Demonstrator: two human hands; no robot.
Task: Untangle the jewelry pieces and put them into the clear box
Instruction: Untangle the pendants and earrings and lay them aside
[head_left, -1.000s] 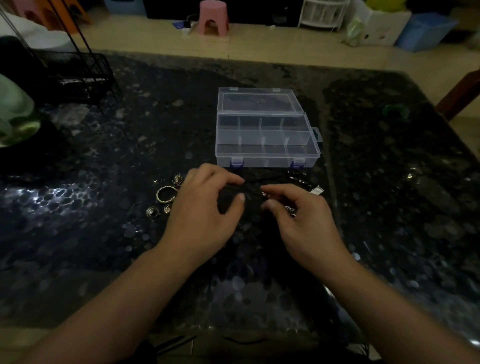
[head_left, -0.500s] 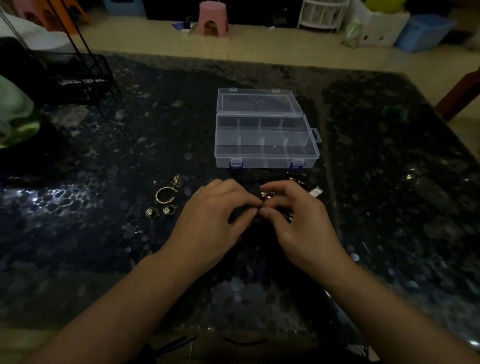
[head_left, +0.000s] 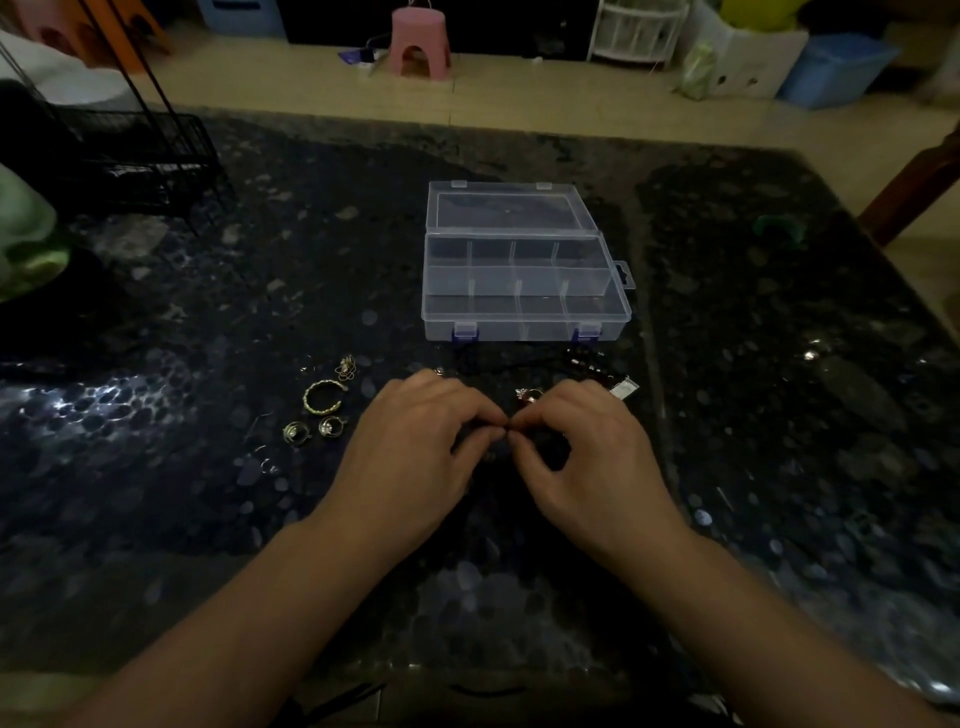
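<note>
Dim light falls across a dark, pebble-patterned table (head_left: 208, 332) where a person works over a scatter of jewelry. Both forearms reach in from the near edge. The left hand (head_left: 415, 441) and right hand (head_left: 592, 447) sit knuckles-up, just in front of the clear box (head_left: 524, 291), their fingers curled inward and the tips meeting at the middle, where each hand pinches something small and dark; what it is cannot be made out in the gloom. A dark cord (head_left: 498, 364) trails on the table between the hands and the box. The box stands open, lid tipped back, its compartments bare. To the left of the hands lie a gold bangle (head_left: 324, 396) and two round gold earrings (head_left: 314, 430); dark beads (head_left: 587, 361) and a small tag (head_left: 623, 387) rest beside the right hand. A second earlier the hands were apart with a dark strand stretched between them; they have since closed together until their fingertips touch.
</note>
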